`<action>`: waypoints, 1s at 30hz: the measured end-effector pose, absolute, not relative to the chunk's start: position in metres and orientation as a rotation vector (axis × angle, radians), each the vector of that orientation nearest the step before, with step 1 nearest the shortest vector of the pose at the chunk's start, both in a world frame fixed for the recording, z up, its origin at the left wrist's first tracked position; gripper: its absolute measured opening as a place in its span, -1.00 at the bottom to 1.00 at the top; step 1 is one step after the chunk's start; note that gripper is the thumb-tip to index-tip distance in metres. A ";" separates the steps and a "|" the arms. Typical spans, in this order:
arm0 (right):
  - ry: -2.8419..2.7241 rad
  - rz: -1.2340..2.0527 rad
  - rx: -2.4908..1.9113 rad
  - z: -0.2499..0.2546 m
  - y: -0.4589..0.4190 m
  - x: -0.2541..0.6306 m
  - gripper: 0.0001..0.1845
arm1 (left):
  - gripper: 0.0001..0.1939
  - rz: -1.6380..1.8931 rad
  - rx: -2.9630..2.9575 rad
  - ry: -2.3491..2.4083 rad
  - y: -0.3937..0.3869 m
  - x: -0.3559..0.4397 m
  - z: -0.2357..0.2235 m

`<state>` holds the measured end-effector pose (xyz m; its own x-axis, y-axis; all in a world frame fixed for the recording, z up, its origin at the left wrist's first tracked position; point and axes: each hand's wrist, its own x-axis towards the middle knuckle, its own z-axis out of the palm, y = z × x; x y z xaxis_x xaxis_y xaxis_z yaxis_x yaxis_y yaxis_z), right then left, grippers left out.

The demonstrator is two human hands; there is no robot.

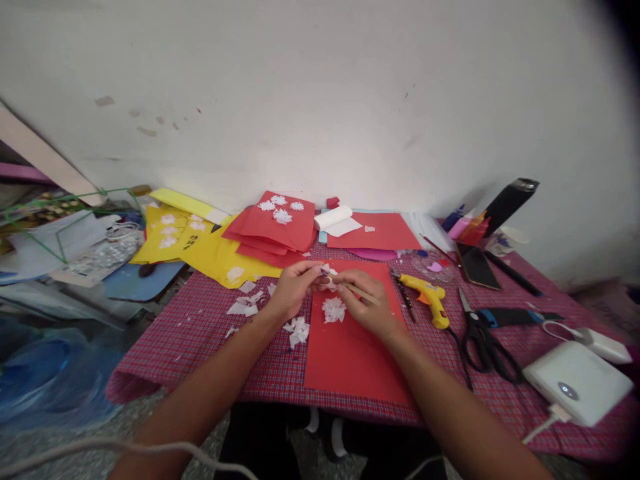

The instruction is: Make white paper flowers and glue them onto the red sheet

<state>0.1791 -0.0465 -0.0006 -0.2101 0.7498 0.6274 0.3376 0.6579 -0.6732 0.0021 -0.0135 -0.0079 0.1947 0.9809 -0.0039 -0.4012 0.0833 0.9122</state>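
My left hand [295,288] pinches a small piece of white paper [327,271] between thumb and fingers above a red sheet [355,357]. In my right hand [373,310] is a thin, light-coloured stick [364,294], perhaps a brush handle, its tip close to the left fingertips. A ruffled white paper flower [333,309] lies on the sheet just below my hands. Beside the sheet, to the left, are cut white paper pieces [297,331] and more scraps [245,304].
To the right lie a yellow glue gun [427,297], black scissors [480,340], a phone [477,265] and a white power bank [577,383]. Folded red paper [250,230] with white flowers, a white paper roll [334,218] and yellow paper [210,250] are at the back.
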 end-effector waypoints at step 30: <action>-1.198 1.166 -0.880 0.001 -0.034 0.175 -0.72 | -0.67 1.044 2.042 1.027 -0.026 -0.002 0.000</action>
